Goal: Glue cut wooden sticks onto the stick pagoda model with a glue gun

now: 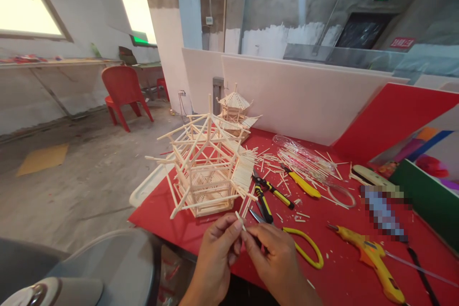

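Observation:
Close to the table's front edge, my left hand [220, 253] and my right hand [270, 251] meet, both with fingers closed. A short pale wooden stick [239, 219] is pinched between their fingertips. Just beyond stands a pavilion model [210, 172] built of thin wooden sticks, its roof frame mostly bare, with one slatted roof section [244, 169] on the right. A smaller finished-looking wooden pavilion [234, 107] is behind it. Scissors with yellow handles [304, 246] lie partly behind my right hand. Black-and-yellow cutting pliers [267, 193] rest farther back.
A yellow glue gun [371, 258] lies on the red table [333, 220] at right. Beyond are a yellow utility knife [303, 182], loose sticks [283, 179] and a plastic bag of sticks [304, 155]. A grey stool [118, 267] holds a pale flask [64, 291]. White boards [304, 95] stand behind.

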A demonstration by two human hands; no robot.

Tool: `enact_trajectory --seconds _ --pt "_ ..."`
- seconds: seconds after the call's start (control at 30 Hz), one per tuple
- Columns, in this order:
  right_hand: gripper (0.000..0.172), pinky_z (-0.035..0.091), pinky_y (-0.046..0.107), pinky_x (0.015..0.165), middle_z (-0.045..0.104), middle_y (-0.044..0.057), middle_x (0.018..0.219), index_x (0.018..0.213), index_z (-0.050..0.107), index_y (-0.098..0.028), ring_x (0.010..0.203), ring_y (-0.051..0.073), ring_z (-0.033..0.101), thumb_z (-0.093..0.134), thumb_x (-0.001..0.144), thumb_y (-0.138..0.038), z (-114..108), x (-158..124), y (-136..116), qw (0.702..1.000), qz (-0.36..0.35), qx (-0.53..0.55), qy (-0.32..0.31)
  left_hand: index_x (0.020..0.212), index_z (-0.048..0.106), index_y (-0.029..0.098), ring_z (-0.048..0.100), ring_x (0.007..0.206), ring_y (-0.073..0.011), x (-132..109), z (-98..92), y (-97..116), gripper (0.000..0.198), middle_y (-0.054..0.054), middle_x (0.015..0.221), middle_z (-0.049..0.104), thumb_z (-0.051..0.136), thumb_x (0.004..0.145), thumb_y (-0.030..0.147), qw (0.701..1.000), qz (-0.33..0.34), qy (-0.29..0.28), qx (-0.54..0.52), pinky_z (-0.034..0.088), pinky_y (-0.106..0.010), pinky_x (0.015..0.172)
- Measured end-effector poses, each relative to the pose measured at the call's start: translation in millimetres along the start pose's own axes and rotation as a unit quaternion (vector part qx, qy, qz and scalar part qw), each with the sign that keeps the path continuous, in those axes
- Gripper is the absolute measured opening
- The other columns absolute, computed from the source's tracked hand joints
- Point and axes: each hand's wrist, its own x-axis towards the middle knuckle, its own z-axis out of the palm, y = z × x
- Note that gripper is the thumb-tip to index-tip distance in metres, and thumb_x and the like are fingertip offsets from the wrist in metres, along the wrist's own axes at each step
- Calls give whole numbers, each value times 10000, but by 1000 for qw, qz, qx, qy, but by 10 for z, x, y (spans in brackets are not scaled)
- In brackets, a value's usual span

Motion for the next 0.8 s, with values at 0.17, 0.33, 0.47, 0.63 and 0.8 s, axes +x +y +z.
enact_trajectory --seconds 0.17,0.33,0.47,0.63,0.8 --pt "115 460 245 647 710 24 770 938 690 -218 685 150 646 578 933 -241 -43 -14 -3 1000 -10 18 -10 753 686 143 444 429 -18 0 14 -26 351 27 592 610 876 622 407 1000 7 -4 5 292 -114 392" --pt "144 435 238 603 667 10 693 812 666 -215 633 142 606 559 908 -210 -186 -36 -16 999 15 23 -24 797 673 155 470 422 -20 0 46 -53 325 17 660 655 855 663 388 1000 16 -10 0 346 -119 401" --pt "187 416 228 561 650 6 662 764 657 -209 596 134 590 544 910 -240 -306 -41 39 998 60 26 2 832 713 139 501 441 -58 22 73 -104 341 -4 647 652 861 647 384 999 22 -21 31 330 -134 339" --pt "201 464 223 626 718 19 793 878 703 -215 702 149 653 530 936 -299 -404 -17 170 988 145 50 22 906 748 135 551 484 -80 57 130 -163 369 -33 678 689 873 635 353 998 17 -43 50 396 -148 377" --pt "238 484 223 695 724 30 985 1072 704 -237 842 151 669 542 949 -360 -462 69 256 975 191 116 -15 836 751 133 506 433 -58 85 183 -205 331 -25 633 681 865 640 375 994 2 -50 96 381 -149 382"
